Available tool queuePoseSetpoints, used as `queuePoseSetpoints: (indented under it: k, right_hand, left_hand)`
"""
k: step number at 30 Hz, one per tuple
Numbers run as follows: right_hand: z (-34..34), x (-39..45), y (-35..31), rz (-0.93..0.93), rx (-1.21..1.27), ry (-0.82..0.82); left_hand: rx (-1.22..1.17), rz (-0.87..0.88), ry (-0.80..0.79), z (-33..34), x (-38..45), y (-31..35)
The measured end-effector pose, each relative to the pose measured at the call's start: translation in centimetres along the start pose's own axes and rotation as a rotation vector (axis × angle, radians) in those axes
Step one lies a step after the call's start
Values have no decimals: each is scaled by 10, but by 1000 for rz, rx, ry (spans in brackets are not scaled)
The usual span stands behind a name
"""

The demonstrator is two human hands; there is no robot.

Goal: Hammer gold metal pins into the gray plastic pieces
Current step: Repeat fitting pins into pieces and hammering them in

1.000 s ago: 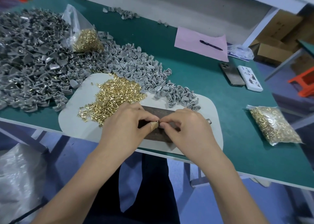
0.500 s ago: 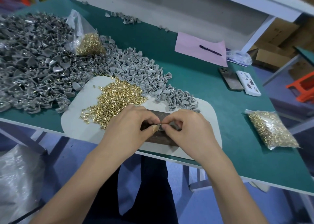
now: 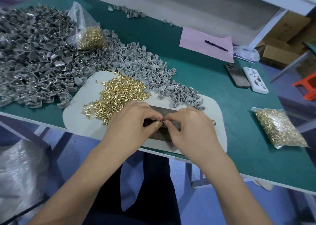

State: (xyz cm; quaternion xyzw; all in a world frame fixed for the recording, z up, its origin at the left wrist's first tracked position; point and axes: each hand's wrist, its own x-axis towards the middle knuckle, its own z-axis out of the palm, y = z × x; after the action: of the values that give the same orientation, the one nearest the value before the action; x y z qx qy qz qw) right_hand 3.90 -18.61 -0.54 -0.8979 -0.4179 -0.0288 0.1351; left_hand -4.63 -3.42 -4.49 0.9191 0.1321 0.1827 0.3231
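Observation:
My left hand (image 3: pixel 131 122) and my right hand (image 3: pixel 189 127) meet fingertip to fingertip over a dark metal block (image 3: pixel 162 111) on a pale mat (image 3: pixel 82 122). The left thumb, wrapped in tape, and forefinger pinch a small gray plastic piece that is mostly hidden. The right fingertips pinch a tiny gold pin at that piece. A loose heap of gold pins (image 3: pixel 118 95) lies on the mat just left of my hands. Gray plastic pieces (image 3: pixel 147 71) spread in a band behind it, with a bigger darker pile (image 3: pixel 34 57) at the left.
A bag of gold pins (image 3: pixel 91 37) sits in the gray pile, another bag (image 3: pixel 280 127) lies at the right on the green table (image 3: pixel 213 88). Pink paper with a pen (image 3: pixel 216 45), a phone (image 3: pixel 236 77) and a white box (image 3: pixel 255 80) lie further back. The table's edge runs under my wrists.
My hands have stayed together over the block, fingertips closing slightly tighter on the piece and pin. The camera has shifted a little; nothing else on the table moved.

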Motion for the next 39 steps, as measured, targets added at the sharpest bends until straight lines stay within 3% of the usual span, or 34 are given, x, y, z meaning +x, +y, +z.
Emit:
queuePoseSetpoints:
  k: [6,13,23,28,35,39]
  right_hand:
    - [3,3,7,27,183,-24]
    - [6,-7,4,129,352,58]
    - [-3,2,-19,71,-97,-48]
    - [-2,-2,-4,143,222,-6]
    - [13,-9,9,121,319,106]
    - [12,-27,41,348,653,358]
  left_hand:
    - [20,-3,15,0,-1,0]
    - [40,5,22,-2,-1,1]
    - [45,10,3,0,1,0]
    - [48,11,13,-2,-1,1]
    - [59,-5,10,-4,-3,6]
    - [56,-8,5,-3,-3,7]
